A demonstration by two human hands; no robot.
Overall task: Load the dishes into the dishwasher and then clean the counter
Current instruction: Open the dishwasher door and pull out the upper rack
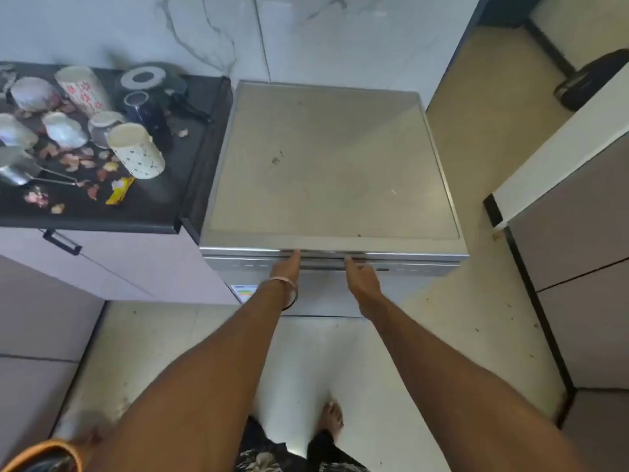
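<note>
A marble-veined wall backed the kitchen corner, with pale floor tiles running out on the right toward grey cabinets. The silver dishwasher (pixel 332 165) stood against that wall, its door not yet open, its flat top bare and scuffed. Touching its left side sat the dark tabletop (pixel 153 206), crowded with mugs and cups: a dotted white mug (pixel 136 151), a floral mug (pixel 85 90), a dark blue mug (pixel 144 112), a steel saucepan (pixel 20 168), a yellow wrapper (pixel 119 190) and scattered peelings.

Both arms reached for the door's top lip. The left hand (pixel 287 269) and the right hand (pixel 362 281) had their fingertips tucked under the handle recess; how far the fingers curled there was hidden, so their grasp could not be told.

This looked like the very first step: opening the machine. The next move would call for a pull toward the body and downward, and the person's feet stood close in front, so stepping back seemed needed. Open floor lay behind and to the right; the cabinet drawer handle (pixel 61 241) jutted near on the left.
</note>
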